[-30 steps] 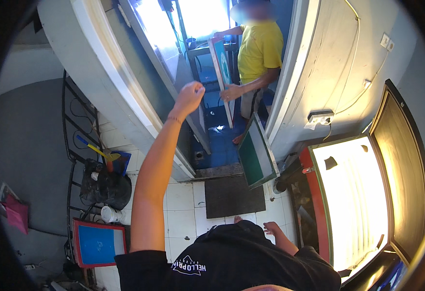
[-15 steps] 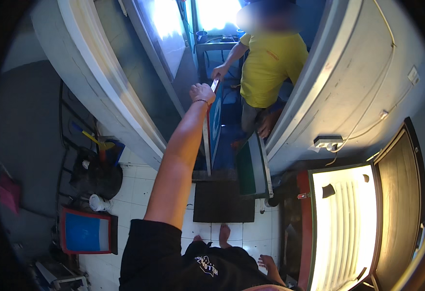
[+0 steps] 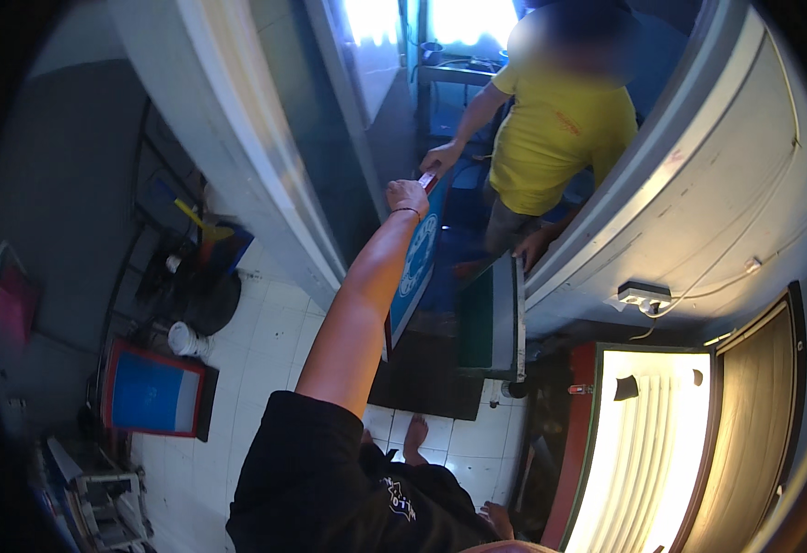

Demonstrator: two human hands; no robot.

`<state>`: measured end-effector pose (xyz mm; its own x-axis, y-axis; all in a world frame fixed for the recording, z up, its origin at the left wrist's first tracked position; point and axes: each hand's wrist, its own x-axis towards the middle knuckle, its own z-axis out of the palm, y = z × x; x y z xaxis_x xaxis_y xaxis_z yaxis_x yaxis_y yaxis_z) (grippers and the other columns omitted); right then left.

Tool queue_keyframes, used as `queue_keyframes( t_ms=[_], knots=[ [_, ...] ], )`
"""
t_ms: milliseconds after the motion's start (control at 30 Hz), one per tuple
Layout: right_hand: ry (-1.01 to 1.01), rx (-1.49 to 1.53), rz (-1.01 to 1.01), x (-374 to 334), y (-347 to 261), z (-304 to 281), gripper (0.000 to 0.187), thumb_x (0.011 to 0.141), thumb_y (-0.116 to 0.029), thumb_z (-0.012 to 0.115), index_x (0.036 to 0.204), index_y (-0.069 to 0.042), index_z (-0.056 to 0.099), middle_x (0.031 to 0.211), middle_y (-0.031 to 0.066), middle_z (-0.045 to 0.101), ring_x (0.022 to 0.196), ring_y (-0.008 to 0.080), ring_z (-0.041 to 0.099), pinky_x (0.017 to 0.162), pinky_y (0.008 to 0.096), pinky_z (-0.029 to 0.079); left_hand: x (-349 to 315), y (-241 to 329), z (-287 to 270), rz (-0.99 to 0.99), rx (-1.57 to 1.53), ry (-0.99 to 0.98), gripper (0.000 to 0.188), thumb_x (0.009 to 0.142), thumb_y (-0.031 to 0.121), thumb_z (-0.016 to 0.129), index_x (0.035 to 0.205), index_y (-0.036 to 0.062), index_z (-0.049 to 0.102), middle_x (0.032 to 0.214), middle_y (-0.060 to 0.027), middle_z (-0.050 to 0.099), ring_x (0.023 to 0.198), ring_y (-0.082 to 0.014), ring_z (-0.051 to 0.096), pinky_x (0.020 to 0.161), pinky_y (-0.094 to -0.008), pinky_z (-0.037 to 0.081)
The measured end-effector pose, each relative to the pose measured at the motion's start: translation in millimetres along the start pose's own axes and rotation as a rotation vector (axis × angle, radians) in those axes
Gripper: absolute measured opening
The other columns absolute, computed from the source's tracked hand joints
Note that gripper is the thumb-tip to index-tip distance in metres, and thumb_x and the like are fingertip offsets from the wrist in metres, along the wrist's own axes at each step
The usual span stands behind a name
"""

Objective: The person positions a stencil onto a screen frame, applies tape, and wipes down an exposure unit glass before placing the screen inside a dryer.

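Observation:
My left arm reaches forward into the doorway, and my left hand is closed on the upper edge of a silk screen frame. Its mesh is blue with a pale round design. A person in a yellow shirt grips the same edge just beyond my fingers. That person's other hand rests on a second screen frame, with a dark green and grey mesh. Low by my body hangs my right hand, fingers loosely apart and touching nothing I can see.
A brightly lit light box with a raised lid stands to the right. On the left, another blue screen frame lies near a white tub. A dark mat covers tiles at the threshold. Door jambs flank the opening.
The blue screen frame has come nearer to me through the doorway, its printed face showing more. My left hand still grips it. The view has shifted, and my right hand is lower.

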<state>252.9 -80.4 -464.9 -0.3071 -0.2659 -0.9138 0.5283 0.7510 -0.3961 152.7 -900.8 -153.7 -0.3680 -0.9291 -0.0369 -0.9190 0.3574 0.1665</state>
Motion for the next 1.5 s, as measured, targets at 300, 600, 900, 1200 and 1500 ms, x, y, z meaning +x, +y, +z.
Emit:
queue_keyframes(
  t_ms=[300,600,900,1200,1500],
  knots=[
    [-0.038,-0.139,0.071,45.7,-126.5,38.1,0.037,0.086,-0.029,0.051,0.114,-0.004,0.049,0.102,0.0104,0.058,0.082,0.0241,0.059,0.065,0.0369,0.048,-90.9,-111.1,-42.0,0.171,0.077,0.016,0.023,0.077,0.016,0.055,0.092,0.0002,0.064,0.101,-0.0192,0.06,0.091,-0.0328,0.06,0.081,-0.0387,0.046],
    [-0.197,-0.535,-0.013,46.7,-197.2,143.8,0.038,0.085,-0.03,0.05,0.112,-0.003,0.05,0.099,0.0104,0.058,0.082,0.0239,0.059,0.066,0.0369,0.048,-265.0,-346.2,-109.8,0.187,-0.046,0.065,0.024,0.081,0.019,0.054,0.09,-0.0034,0.054,0.092,-0.0209,0.054,0.089,-0.0349,0.051,0.081,-0.0424,0.041],
    [-0.219,-0.831,-0.08,-4.1,-184.8,344.1,0.037,0.085,-0.032,0.051,0.112,-0.007,0.049,0.097,0.0075,0.059,0.084,0.0223,0.059,0.07,0.0378,0.048,-439.2,-601.3,-135.7,0.067,-0.187,0.386,0.022,0.079,0.016,0.054,0.089,-0.0034,0.051,0.09,-0.0183,0.049,0.087,-0.0335,0.048,0.079,-0.0418,0.04],
    [-0.41,-1.021,-0.124,-48.5,-143.6,573.0,0.031,0.086,-0.03,0.05,0.108,-0.008,0.054,0.095,0.0051,0.06,0.076,0.0189,0.06,0.062,0.0336,0.049,-549.7,-851.0,-114.9,-0.046,-0.062,0.396,0.025,0.076,0.017,0.057,0.092,-0.0014,0.053,0.093,-0.0159,0.051,0.092,-0.0309,0.048,0.079,-0.0408,0.039],
    [-0.289,-1.178,-0.089,-1.7,-189.2,748.6,0.044,0.085,-0.039,0.05,0.114,-0.006,0.049,0.103,0.008,0.058,0.086,0.0221,0.059,0.073,0.0387,0.05,-604.5,-1076.6,-88.9,-0.441,-0.095,0.387,0.02,0.076,0.015,0.058,0.092,0.0045,0.054,0.09,-0.0121,0.053,0.088,-0.0317,0.048,0.076,-0.0411,0.039]
  ],
)
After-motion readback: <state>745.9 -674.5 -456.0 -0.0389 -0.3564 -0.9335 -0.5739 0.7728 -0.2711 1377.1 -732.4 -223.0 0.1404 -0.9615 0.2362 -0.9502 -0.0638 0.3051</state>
